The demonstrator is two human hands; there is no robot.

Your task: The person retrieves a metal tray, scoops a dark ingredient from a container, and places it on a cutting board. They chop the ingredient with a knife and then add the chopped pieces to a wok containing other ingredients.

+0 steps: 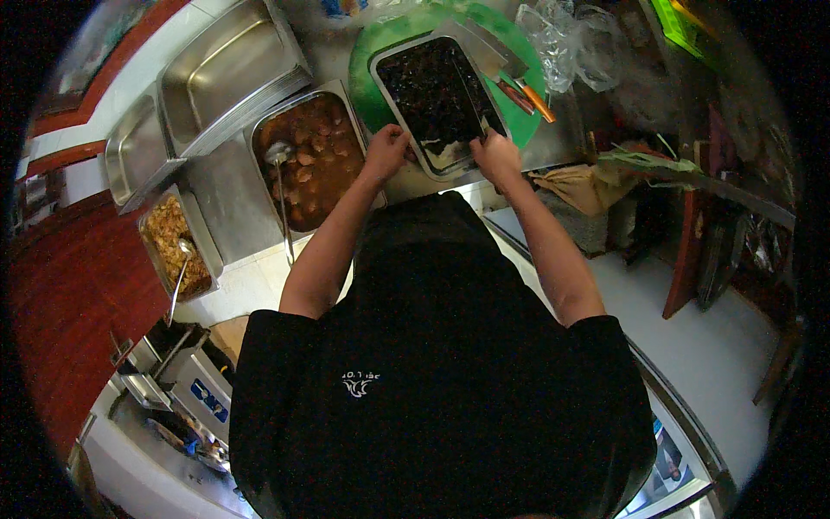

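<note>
In front of me a metal tray (436,174) of very dark, glossy food (428,84) rests partly on a round green board (369,65). Near its lower left corner is my left hand (388,153), with the fingers bent at the rim; whether they grip it is unclear. My right hand (497,157) is closed around the handle of a utensil that reaches into the tray along its right side. A pale patch of the tray's bottom shows near me. Two cleavers lie on the board to the right, one with an orange handle (539,104).
On the left stand a deep pan of brown stew (311,156) with a ladle (280,156), stacked steel pans (227,71) and a smaller pan of yellowish food (172,240) with a spoon. Clear plastic bags (577,45) lie at the upper right.
</note>
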